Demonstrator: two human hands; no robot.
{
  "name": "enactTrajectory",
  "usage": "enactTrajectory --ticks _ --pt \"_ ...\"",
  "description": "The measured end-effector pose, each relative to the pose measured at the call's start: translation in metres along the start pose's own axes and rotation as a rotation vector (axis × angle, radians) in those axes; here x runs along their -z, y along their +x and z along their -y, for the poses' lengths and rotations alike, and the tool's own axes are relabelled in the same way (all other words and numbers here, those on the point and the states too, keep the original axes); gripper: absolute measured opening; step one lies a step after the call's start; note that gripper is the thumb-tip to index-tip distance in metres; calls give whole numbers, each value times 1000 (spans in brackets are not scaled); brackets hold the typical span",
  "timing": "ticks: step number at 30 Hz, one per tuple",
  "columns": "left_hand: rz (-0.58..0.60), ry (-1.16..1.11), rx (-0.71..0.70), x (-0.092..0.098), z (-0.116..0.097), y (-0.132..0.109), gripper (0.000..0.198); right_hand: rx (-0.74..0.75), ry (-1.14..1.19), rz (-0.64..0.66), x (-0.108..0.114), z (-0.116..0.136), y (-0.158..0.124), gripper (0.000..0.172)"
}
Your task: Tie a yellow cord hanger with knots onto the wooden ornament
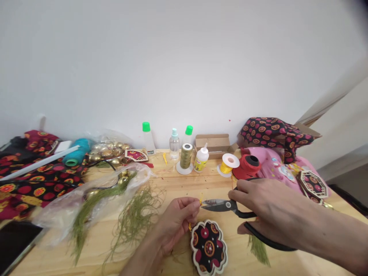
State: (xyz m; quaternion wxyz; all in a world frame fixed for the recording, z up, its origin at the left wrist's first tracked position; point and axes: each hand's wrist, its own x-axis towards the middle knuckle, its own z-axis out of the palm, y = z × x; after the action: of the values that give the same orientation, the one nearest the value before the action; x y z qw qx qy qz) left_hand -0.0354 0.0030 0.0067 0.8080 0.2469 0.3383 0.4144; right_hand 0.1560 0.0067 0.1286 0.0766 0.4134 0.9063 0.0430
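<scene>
Scissors (pixel 219 205) in right hand (pixel 267 209), at cord (pixel 201 199)

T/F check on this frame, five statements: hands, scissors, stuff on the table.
1. The right hand grips black scissors. True.
2. The left hand pinches a blue ribbon. False: it pinches a yellow cord right at the scissor tips.
3. A flower-shaped fabric ornament lies on the wooden table, just below the scissors. True.
4. A glue bottle stands between the olive thread cone and the yellow spool. True.
5. The two taller bottles by the wall have red caps. False: both bottles have green caps.
</scene>
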Motion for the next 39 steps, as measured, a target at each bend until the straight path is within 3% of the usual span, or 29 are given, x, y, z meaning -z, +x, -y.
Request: enactTrajectory --ticks 7,13,17,22,39 --pt "68 -159 28 0 -3 -2 18 -12 49 -31 -2 -8 -2 32" --pt "164 -425 92 0 -4 -5 18 -67 338 -102 -20 -7 -20 40" --pt "182 -562 138 -1 -4 -7 17 -89 425 -290 -43 2 -27 50" --pt "190 -596 168 -2 -3 -8 18 -203 381 -473 -63 14 -16 40" --pt "186 -636 213 0 -4 -8 13 -127 297 -489 -63 23 -9 36"
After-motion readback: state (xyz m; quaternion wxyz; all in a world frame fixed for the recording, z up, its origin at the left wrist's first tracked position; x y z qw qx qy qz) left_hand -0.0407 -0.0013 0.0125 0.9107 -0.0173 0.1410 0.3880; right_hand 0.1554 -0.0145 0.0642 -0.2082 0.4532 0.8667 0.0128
